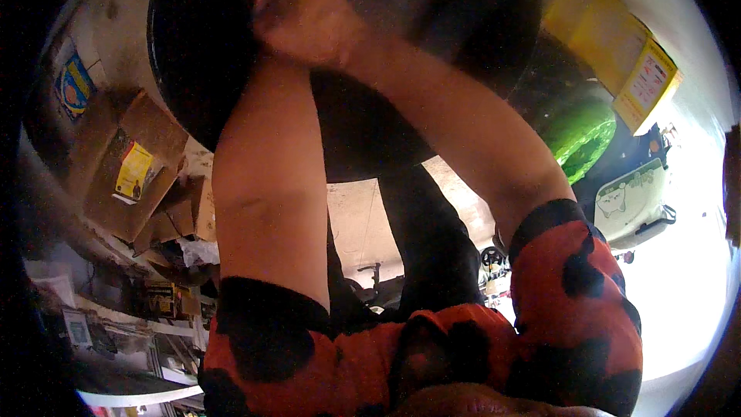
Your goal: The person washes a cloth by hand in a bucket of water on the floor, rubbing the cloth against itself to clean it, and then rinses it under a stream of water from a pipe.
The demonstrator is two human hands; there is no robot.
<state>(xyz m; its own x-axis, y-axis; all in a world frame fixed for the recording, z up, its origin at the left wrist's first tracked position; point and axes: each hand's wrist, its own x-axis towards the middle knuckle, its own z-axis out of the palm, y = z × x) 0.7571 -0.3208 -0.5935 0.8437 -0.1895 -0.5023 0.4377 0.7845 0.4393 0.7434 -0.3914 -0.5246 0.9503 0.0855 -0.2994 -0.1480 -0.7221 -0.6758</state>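
A big black tyre (201, 46) fills the top of the view, with a blurred grey middle. Both my bare forearms reach up to it from red-and-black sleeves. My right hand (305, 19) is a blurred fist with fingers curled on the tyre's inner edge. My left hand (266, 0) ends right beside it, mostly hidden behind the right hand, so its grip does not show.
Opened cardboard boxes (131, 162) are stacked at the left above cluttered shelves (116, 324). A yellow box (617, 46) hangs at the upper right, over a bright green cover (583, 135) and a white-and-green scooter (633, 201). A black upright part (432, 239) stands under the tyre.
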